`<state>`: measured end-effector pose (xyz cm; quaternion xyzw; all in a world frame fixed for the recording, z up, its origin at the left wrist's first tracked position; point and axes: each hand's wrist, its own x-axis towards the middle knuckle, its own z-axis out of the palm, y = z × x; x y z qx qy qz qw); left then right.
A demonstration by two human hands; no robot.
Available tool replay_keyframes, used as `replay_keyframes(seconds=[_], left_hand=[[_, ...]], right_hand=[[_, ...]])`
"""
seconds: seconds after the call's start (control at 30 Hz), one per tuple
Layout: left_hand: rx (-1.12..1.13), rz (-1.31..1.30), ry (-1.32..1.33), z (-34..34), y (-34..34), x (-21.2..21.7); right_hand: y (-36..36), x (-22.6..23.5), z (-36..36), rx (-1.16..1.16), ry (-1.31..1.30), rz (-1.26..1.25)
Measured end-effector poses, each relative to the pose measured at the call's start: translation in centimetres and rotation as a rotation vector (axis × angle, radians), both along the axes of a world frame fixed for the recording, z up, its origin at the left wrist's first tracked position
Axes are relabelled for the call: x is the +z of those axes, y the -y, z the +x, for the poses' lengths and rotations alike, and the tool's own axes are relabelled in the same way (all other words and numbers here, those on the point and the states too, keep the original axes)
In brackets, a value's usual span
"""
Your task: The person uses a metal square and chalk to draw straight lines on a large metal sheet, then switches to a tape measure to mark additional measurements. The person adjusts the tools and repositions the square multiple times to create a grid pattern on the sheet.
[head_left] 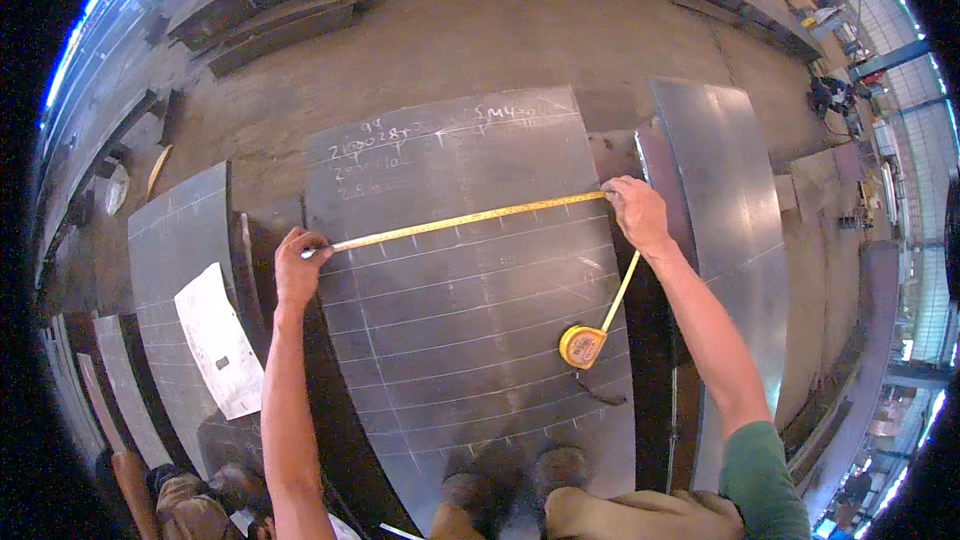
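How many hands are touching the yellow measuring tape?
2. The left hand pins the tape at the plate's left edge; the right hand holds it at the right edge.

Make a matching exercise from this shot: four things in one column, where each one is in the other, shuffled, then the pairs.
Things:
1. left hand
2. right hand
3. tape measure case
4. paper sheet

Places:
A. lying on the middle steel plate, below the stretched tape
B. on the narrower plate to the left
C. at the tape's end, on the middle plate's left edge
D. pressing the tape at the middle plate's right edge

Pairs: 1-C, 2-D, 3-A, 4-B
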<state>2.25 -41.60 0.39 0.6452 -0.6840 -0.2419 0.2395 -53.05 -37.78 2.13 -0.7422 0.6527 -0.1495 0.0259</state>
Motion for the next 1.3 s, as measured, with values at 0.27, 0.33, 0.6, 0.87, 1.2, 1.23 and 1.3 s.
replay_keyframes(seconds=[0.27, 0.33, 0.6, 0.87, 1.2, 1.23, 1.3], left_hand=[[0.005, -0.013, -0.013, -0.1, -0.2, -0.4], [-0.003, -0.001, -0.02, -0.3, -0.2, -0.1], [-0.005, -0.016, -0.039, -0.6, -0.3, 0.0], [-0.057, -0.061, -0.008, 0.8, -0.2, -1.0], [0.026, 0.001, 0.082, 0.9, 0.0, 1.5], [0.026, 0.003, 0.054, 0.6, -0.1, 0.7], [0.022, 0.004, 0.002, 0.0, 0.0, -1.2]], right_hand=[[0.3, 0.5, 0.1, -0.009, -0.089, 0.082], [0.2, 0.5, 0.1, -0.01, -0.103, 0.092], [-0.2, 1.3, 0.4, 0.006, -0.186, 0.116], [0.4, 1.9, 0.8, 0.028, -0.249, 0.158], [0.4, 1.2, 1.9, -0.029, -0.155, 0.119], [0.2, 1.1, 1.5, -0.035, -0.16, 0.107], [0.0, 0.8, 0.8, -0.032, -0.158, 0.111]])
